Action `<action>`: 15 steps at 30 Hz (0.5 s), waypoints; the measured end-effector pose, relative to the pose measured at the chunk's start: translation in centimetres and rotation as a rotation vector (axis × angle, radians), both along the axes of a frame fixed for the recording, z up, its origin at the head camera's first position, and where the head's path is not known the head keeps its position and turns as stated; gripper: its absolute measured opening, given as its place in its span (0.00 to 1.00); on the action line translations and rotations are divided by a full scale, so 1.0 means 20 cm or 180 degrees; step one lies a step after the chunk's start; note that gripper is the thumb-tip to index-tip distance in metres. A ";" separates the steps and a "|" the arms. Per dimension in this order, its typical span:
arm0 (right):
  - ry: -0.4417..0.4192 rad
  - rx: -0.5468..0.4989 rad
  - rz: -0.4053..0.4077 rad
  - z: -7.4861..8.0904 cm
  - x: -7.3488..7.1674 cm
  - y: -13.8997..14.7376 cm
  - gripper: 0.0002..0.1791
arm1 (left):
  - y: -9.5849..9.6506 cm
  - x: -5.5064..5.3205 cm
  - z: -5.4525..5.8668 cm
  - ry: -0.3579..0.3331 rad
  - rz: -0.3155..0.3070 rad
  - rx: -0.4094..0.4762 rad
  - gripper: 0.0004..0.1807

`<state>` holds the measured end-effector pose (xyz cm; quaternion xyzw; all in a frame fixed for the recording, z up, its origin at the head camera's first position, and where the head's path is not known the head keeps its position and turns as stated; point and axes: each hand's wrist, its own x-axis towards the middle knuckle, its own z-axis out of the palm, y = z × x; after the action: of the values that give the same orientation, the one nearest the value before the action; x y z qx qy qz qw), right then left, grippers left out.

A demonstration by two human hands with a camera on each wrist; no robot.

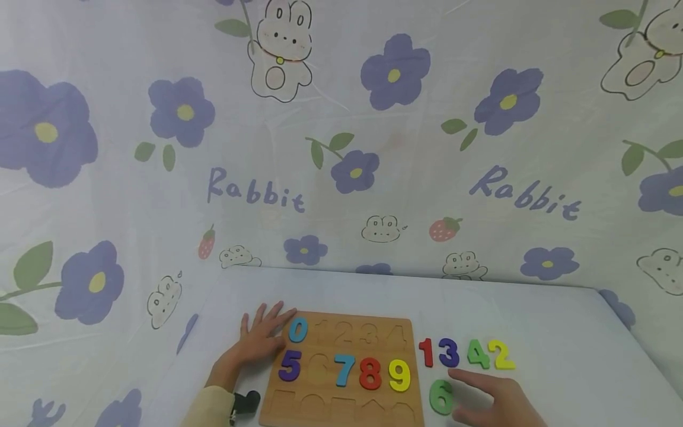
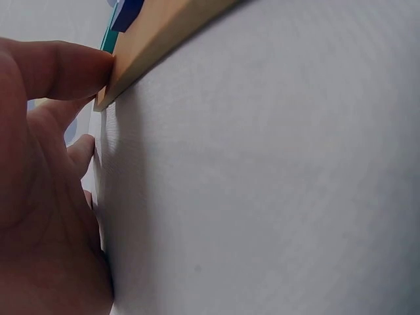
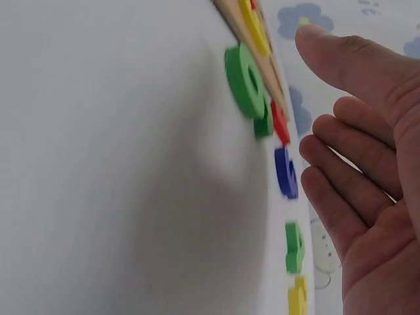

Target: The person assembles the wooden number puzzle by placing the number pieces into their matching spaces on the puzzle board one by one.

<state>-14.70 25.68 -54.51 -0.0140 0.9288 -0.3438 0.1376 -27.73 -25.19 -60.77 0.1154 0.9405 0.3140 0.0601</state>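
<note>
My left hand (image 1: 261, 341) lies spread at the upper left corner of a wooden number puzzle board (image 1: 320, 341). In the left wrist view its thumb (image 2: 72, 69) touches the board's side edge. A light blue 0 (image 1: 297, 330) and a purple 5 (image 1: 290, 366) sit in the board nearest that hand. My right hand (image 1: 496, 397) hovers to the right of the board, holding nothing, with thumb and fingers apart. Next to it lies a loose green 6 (image 1: 440, 397). Above are a red 1 (image 1: 427, 353), a purple 3 (image 1: 449, 353), a green 4 (image 1: 478, 354) and a yellow 2 (image 1: 501, 354).
In the board's middle row are a blue 7 (image 1: 344, 370), a red 8 (image 1: 370, 373) and a yellow 9 (image 1: 399, 375). Bare outlines show for 1, 2, 3, 4 and 6, plus shapes along the bottom row. A patterned curtain (image 1: 341, 237) hangs behind the white table (image 1: 576, 356).
</note>
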 end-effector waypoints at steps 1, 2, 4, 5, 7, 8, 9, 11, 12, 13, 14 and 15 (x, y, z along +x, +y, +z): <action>0.0017 0.0036 0.0015 0.00 0.00 0.01 0.40 | 0.00 0.00 0.00 0.0000 -0.0002 -0.0001 0.42; 0.0026 0.0062 0.0022 -0.01 0.00 0.03 0.40 | 0.00 0.00 0.00 0.0002 -0.0002 -0.0002 0.42; 0.0061 0.0097 0.0063 -0.01 0.00 0.04 0.40 | 0.00 0.00 0.00 0.0003 0.0000 -0.0008 0.42; 0.0066 0.0118 0.0065 -0.01 -0.01 0.05 0.41 | 0.00 0.00 0.00 0.0004 0.0000 -0.0011 0.42; 0.0057 0.0130 0.0065 0.00 -0.01 0.05 0.41 | 0.00 0.00 0.00 0.0012 -0.0006 -0.0020 0.42; 0.0051 0.0132 0.0059 0.00 -0.01 0.05 0.41 | 0.00 0.00 0.00 0.0017 -0.0012 -0.0024 0.42; 0.0037 0.0135 0.0045 0.00 -0.01 0.05 0.41 | 0.00 0.00 0.00 0.0018 -0.0015 -0.0029 0.42; 0.0027 0.0154 0.0034 0.00 -0.02 0.04 0.40 | 0.00 0.00 0.00 0.0016 -0.0023 -0.0040 0.42; 0.0033 0.0164 0.0033 0.00 -0.02 0.03 0.40 | 0.00 0.00 0.00 0.0014 -0.0025 -0.0047 0.42; 0.0044 0.0174 0.0027 -0.01 -0.02 0.02 0.40 | 0.00 0.00 0.00 0.0012 -0.0027 -0.0056 0.42; 0.0047 0.0181 0.0009 -0.01 -0.02 0.02 0.40 | 0.00 0.00 0.00 0.0010 -0.0030 -0.0067 0.42; 0.0055 0.0185 0.0001 -0.02 -0.03 0.01 0.40 | 0.00 0.00 0.00 0.0011 -0.0028 -0.0062 0.42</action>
<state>-15.22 25.92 -54.88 -0.0132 0.9396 -0.3165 0.1300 -27.81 -25.14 -60.77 0.1194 0.9431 0.3043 0.0610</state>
